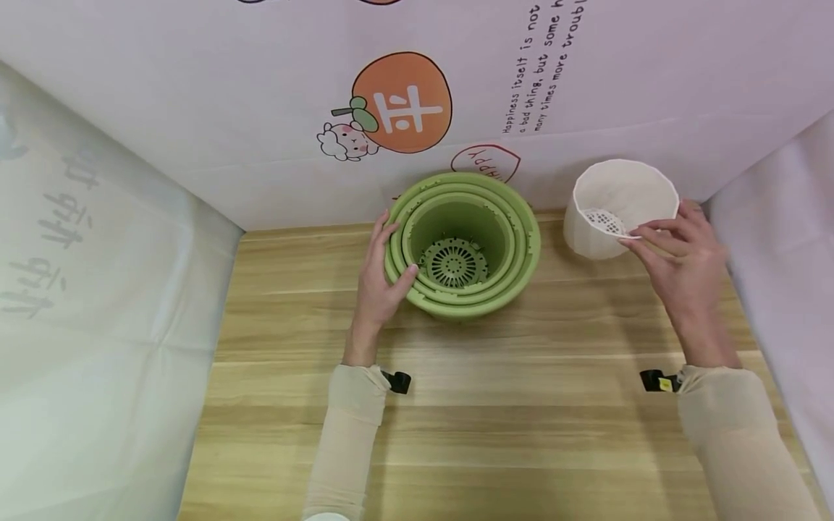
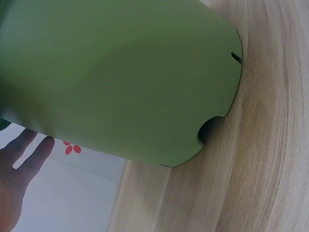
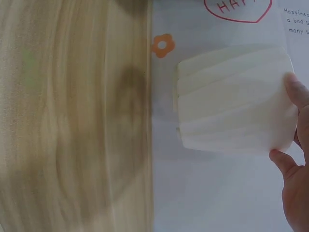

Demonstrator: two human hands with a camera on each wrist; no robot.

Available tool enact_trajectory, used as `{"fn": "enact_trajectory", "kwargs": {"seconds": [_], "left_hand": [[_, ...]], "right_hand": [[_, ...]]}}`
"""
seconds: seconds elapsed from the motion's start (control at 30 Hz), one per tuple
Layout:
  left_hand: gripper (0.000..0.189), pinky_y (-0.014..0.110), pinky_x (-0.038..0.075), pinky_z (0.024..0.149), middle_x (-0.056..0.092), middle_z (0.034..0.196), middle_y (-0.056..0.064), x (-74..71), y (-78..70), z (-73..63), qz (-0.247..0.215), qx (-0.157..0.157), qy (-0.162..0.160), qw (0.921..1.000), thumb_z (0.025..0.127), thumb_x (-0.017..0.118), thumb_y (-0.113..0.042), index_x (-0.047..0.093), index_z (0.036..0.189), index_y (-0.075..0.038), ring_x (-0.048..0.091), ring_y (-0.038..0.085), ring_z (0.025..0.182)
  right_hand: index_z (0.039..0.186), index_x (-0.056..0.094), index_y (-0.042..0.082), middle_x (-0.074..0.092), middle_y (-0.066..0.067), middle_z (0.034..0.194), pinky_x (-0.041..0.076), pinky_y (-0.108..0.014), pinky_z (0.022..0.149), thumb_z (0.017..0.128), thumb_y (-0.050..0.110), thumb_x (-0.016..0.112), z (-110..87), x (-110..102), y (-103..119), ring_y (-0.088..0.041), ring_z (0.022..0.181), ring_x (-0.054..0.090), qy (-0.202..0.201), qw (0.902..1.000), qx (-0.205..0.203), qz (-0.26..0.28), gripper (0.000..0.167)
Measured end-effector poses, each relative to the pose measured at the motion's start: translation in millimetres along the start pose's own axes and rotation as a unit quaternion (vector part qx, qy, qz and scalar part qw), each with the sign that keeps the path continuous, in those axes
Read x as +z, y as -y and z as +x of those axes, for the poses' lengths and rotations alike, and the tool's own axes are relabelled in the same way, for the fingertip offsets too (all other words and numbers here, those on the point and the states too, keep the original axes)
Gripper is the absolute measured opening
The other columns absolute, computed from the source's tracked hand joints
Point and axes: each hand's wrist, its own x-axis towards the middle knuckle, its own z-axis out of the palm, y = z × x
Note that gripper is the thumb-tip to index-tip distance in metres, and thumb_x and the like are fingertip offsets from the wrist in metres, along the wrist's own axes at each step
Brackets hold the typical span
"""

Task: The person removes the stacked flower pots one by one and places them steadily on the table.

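Observation:
Several green flower pots (image 1: 525, 276) stand nested on the wooden table, with a slotted bottom showing inside the innermost one. My left hand (image 1: 383, 278) grips their left side, thumb over the rim and fingers along the outer wall. The left wrist view shows the outermost pot's smooth side (image 2: 125, 82), with a notch at its base on the wood. To the right, my right hand (image 1: 684, 257) pinches the rim of a white flower pot (image 1: 589, 237) with a perforated bottom. In the right wrist view this faceted white pot (image 3: 231, 101) hangs above the table.
A white printed cloth (image 1: 260, 108) rises behind the table's back edge. Pale cloth walls stand at left (image 1: 117, 304) and right (image 1: 782, 217). Wooden tabletop (image 1: 508, 434) extends between the forearms, and each wrist carries a small black camera (image 1: 399, 381).

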Motion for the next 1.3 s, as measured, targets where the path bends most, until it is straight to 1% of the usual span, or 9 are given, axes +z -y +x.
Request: {"fn": "enact_trajectory", "kwargs": {"seconds": [0.17, 0.3, 0.63, 0.73, 0.9, 0.97, 1.03, 1.17, 1.3], "left_hand": [[0.073, 0.060, 0.019, 0.117, 0.024, 0.161, 0.016, 3.9, 24.6, -2.1, 0.010, 0.005, -0.002, 0.9999, 0.081, 0.061, -0.030, 0.041, 0.145, 0.001, 0.022, 0.031, 0.149], [0.073, 0.057, 0.021, 0.117, 0.024, 0.163, 0.008, 4.8, 31.9, -2.8, 0.015, 0.006, 0.001, 0.9999, 0.083, 0.060, -0.036, 0.042, 0.147, -0.005, 0.021, 0.024, 0.149], [0.072, 0.055, 0.020, 0.118, 0.020, 0.164, -0.002, 4.2, 31.1, -1.8, 0.014, 0.002, 0.008, 0.9999, 0.084, 0.060, -0.036, 0.041, 0.148, -0.007, 0.020, 0.021, 0.150], [0.073, 0.058, 0.020, 0.117, 0.021, 0.164, 0.006, 3.7, 27.6, -2.3, 0.009, 0.000, 0.009, 0.9999, 0.084, 0.060, -0.035, 0.040, 0.147, -0.003, 0.020, 0.025, 0.150], [0.068, 0.061, 0.020, 0.116, 0.023, 0.160, 0.023, 0.3, 5.2, -1.1, -0.014, -0.002, 0.009, 0.9999, 0.083, 0.063, -0.017, 0.041, 0.143, 0.007, 0.023, 0.037, 0.148], [0.067, 0.060, 0.020, 0.117, 0.024, 0.160, 0.023, -1.3, -4.3, -0.8, -0.017, -0.009, 0.012, 0.9997, 0.084, 0.063, -0.016, 0.041, 0.142, 0.008, 0.023, 0.039, 0.148], [0.066, 0.060, 0.020, 0.117, 0.024, 0.159, 0.025, -3.1, -11.2, -0.6, -0.019, -0.013, 0.014, 0.9996, 0.084, 0.062, -0.017, 0.041, 0.141, 0.009, 0.022, 0.039, 0.147], [0.066, 0.061, 0.020, 0.116, 0.024, 0.160, 0.024, -3.6, -10.5, -0.6, -0.021, -0.016, 0.014, 0.9996, 0.085, 0.061, -0.021, 0.041, 0.141, 0.009, 0.022, 0.037, 0.148], [0.066, 0.061, 0.019, 0.116, 0.022, 0.161, 0.022, -4.5, -9.8, -0.7, -0.019, -0.014, 0.019, 0.9995, 0.084, 0.062, -0.016, 0.040, 0.141, 0.009, 0.021, 0.038, 0.148]], "right_hand": [[0.077, 0.077, -0.005, 0.071, -0.027, 0.087, 0.036, -0.046, 0.114, 0.061, -0.011, 0.087, -6.0, 0, -13, -0.044, 0.120, 0.058, 0.007, 0.9999, 0.006, -0.011, 0.020], [0.077, 0.077, -0.006, 0.071, -0.028, 0.088, 0.036, -0.046, 0.114, 0.061, -0.010, 0.087, -7.7, 0, -16, -0.044, 0.120, 0.058, 0.002, 1.0000, 0.003, -0.009, 0.020], [0.075, 0.075, -0.008, 0.070, -0.030, 0.085, 0.035, -0.046, 0.114, 0.059, -0.014, 0.087, -8.9, -1, -19, -0.045, 0.119, 0.059, -0.007, 0.9998, 0.020, -0.003, 0.020], [0.074, 0.075, -0.008, 0.070, -0.030, 0.084, 0.037, -0.045, 0.113, 0.059, -0.015, 0.087, -10.4, 0, -23, -0.044, 0.115, 0.061, -0.017, 0.9995, 0.028, 0.005, 0.020], [0.071, 0.075, -0.007, 0.070, -0.029, 0.082, 0.038, -0.047, 0.112, 0.059, -0.017, 0.086, -13.5, 1, -29, -0.011, 0.107, 0.065, -0.040, 0.9982, 0.039, 0.020, 0.019], [0.070, 0.075, -0.008, 0.069, -0.030, 0.081, 0.038, -0.047, 0.112, 0.057, -0.019, 0.085, -14.2, 1, -29, -0.002, 0.105, 0.062, -0.049, 0.9977, 0.042, 0.022, 0.020], [0.070, 0.074, -0.010, 0.068, -0.032, 0.079, 0.038, -0.048, 0.112, 0.056, -0.022, 0.084, -13.9, 2, -25, -0.006, 0.109, 0.063, -0.055, 0.9974, 0.042, 0.019, 0.021], [0.070, 0.071, -0.015, 0.065, -0.036, 0.078, 0.038, -0.045, 0.113, 0.057, -0.025, 0.081, -10.1, 1, -7, -0.033, 0.114, 0.064, -0.062, 0.9966, 0.050, 0.018, 0.019], [0.070, 0.073, -0.012, 0.067, -0.034, 0.079, 0.036, -0.044, 0.114, 0.059, -0.022, 0.083, -17.8, 0, -25, -0.041, 0.120, 0.059, -0.057, 0.9964, 0.060, 0.019, 0.018]]}}
